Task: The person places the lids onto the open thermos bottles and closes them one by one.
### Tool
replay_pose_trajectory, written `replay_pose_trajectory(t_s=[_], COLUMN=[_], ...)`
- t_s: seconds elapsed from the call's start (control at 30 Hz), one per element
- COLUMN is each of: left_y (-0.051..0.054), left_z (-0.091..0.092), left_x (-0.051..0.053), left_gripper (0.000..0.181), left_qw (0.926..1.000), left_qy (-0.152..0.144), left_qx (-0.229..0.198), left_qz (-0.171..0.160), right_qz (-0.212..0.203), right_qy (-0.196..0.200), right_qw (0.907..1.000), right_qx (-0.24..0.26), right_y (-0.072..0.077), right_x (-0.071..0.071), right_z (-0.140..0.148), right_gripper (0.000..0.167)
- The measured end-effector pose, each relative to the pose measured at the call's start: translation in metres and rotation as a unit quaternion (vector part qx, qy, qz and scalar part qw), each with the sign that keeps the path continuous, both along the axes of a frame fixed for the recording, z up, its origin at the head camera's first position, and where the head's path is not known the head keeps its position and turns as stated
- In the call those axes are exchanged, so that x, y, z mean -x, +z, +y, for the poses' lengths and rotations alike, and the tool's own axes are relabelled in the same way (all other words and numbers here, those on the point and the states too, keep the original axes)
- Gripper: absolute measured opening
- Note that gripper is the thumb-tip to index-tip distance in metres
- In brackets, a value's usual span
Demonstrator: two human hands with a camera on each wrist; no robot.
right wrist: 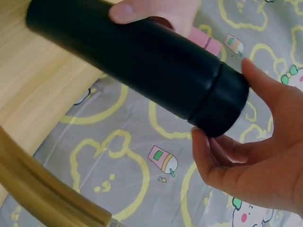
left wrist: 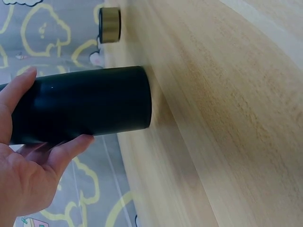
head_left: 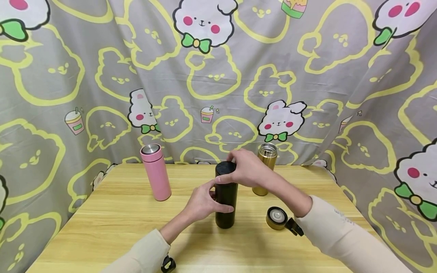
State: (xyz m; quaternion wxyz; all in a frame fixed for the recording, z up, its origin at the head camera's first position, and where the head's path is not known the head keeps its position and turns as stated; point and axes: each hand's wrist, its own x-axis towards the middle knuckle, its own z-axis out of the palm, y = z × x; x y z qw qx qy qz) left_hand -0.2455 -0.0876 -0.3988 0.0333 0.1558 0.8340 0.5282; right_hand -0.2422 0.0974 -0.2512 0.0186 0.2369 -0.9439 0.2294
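Two hands on one black bottle, upright at the middle of the counter. Left hand at the body, forearm slanting in from the near side; right hand higher, reaching in from the right with fingers arched over the top. From the right wrist, a clear seam between body and black cap, largely covered by fingers from the head. From the left wrist, a side-on look at the base, close to the counter; contact too unclear to call. Left hand curled around the body, thumb and fingers on opposite sides; right hand parted to the cap's width, pinching it. Farther out, behind and to the right, a gold bottle, upright and uncapped; nearer, a gold cap, inside facing up. Well apart on the left, a pink bottle, capped and upright. Behind, a grey cartoon-print curtain.
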Motion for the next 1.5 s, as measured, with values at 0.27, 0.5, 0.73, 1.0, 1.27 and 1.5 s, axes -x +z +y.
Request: replay_pose_trajectory(t_s=[0.27,0.5,0.73,1.0,1.27,1.5], left_y=[0.0,0.002,0.001,0.001,0.002,0.002], left_z=[-0.001,-0.001,0.0,0.001,0.002,0.001], left_x=[0.0,-0.001,-0.001,-0.001,0.001,0.0], left_gripper=[0.088,0.087,0.074,0.074,0.075,0.072], left_qw=[1.0,0.9999,1.0,1.0,1.0,1.0], left_qy=[-0.001,0.001,0.001,-0.001,0.001,-0.001], left_qx=[0.004,0.01,0.003,-0.004,0.003,0.001], left_qz=[0.005,0.006,-0.002,-0.008,-0.006,0.0], right_qz=[0.006,-0.031,-0.101,-0.146,-0.101,-0.069], right_qy=[-0.026,-0.001,0.07,0.1,0.097,0.088], right_qw=[0.9996,0.9993,0.9925,0.9842,0.9899,0.9935], right_qx=[0.004,-0.02,0.001,-0.001,-0.023,-0.02], right_y=[-0.004,0.003,0.019,0.022,0.019,0.014], right_x=[-0.002,-0.002,0.002,0.005,0.005,0.002], right_z=[-0.002,0.003,0.008,0.006,0.006,0.004], right_gripper=[0.063,0.084,0.086,0.071,0.059,0.054])
